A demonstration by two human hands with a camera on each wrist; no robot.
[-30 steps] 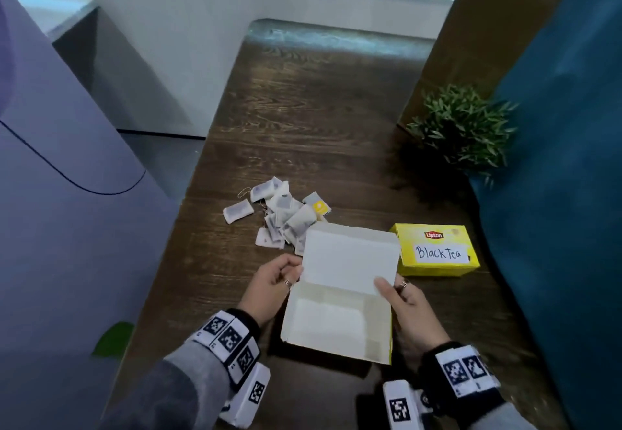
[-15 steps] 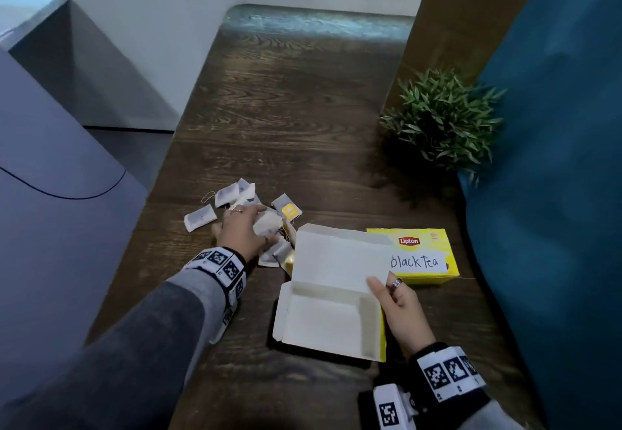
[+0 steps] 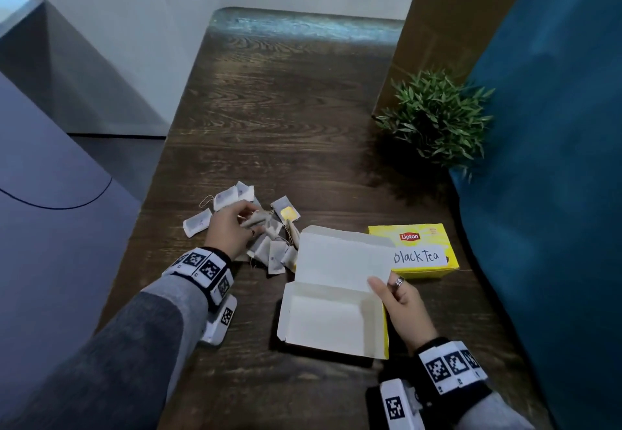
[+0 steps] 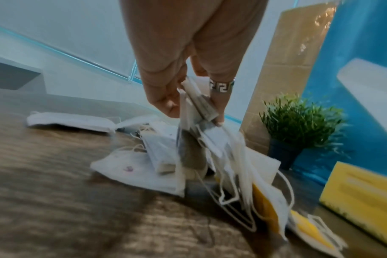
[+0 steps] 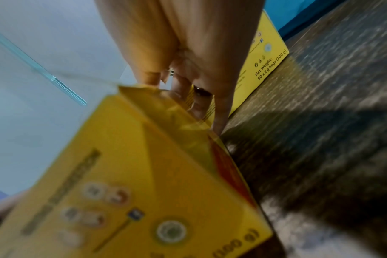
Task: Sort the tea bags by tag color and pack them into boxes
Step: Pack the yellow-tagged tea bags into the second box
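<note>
A pile of white tea bags [image 3: 276,244] lies on the dark wooden table [image 3: 286,109]; one shows a yellow tag [image 3: 290,213]. My left hand [image 3: 232,227] is over the pile and pinches a few tea bags [image 4: 199,108] between thumb and fingers, their strings dangling. An open yellow box [image 3: 333,318] with a white inside stands in front of me, lid [image 3: 343,261] raised. My right hand [image 3: 400,298] holds the lid's right edge, thumb on the inside. A shut yellow box labelled "Black Tea" [image 3: 417,251] lies behind it.
A small potted plant [image 3: 437,116] stands at the back right by a brown panel [image 3: 437,25] and a blue wall [image 3: 555,160]. A grey rounded surface [image 3: 50,227] borders the table's left edge.
My left hand left the open box's lid, reached into the pile and took hold of tea bags. My right hand stayed on the lid.
</note>
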